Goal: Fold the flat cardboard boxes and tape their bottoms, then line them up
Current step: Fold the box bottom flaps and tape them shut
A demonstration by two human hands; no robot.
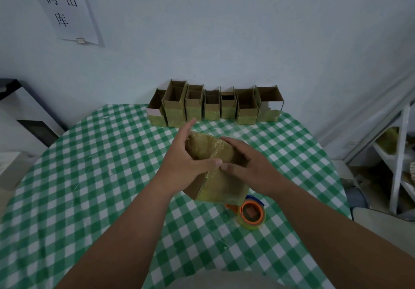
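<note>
A folded cardboard box [221,185] stands on the table's middle with its taped bottom turned up, glossy tape running across it and down the near side. My left hand [187,154] holds its left side, thumb pressing the tape at the top edge and index finger pointing away. My right hand [247,162] lies over its right side, thumb meeting the left thumb on the tape. A row of several folded boxes [213,107] stands open side up along the wall at the table's far edge. An orange tape dispenser [250,214] lies just right of and behind the held box, near me.
The round table wears a green and white checked cloth [101,176]. A white shelf rack [399,160] stands at the right, a black-framed stand [27,113] at the left, and a paper sign [65,8] hangs on the wall.
</note>
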